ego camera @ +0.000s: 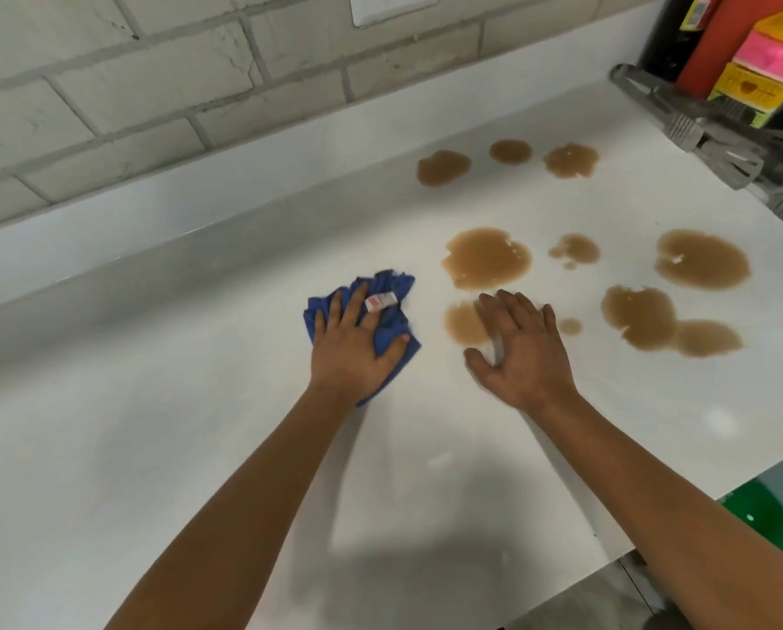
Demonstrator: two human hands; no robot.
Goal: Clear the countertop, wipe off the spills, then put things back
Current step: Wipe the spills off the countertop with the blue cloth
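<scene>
Item: my left hand (357,343), fingers spread, presses the blue cloth (382,295) flat on the surface (198,447).

Right hand (523,352), flat, holds nothing, just right of cloth.

Brown spills (487,259) beyond cloth: I'd sweep inward, firm pressure.

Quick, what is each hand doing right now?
Left hand: open, pressing flat on the blue cloth.
Right hand: open, holding nothing.
</scene>
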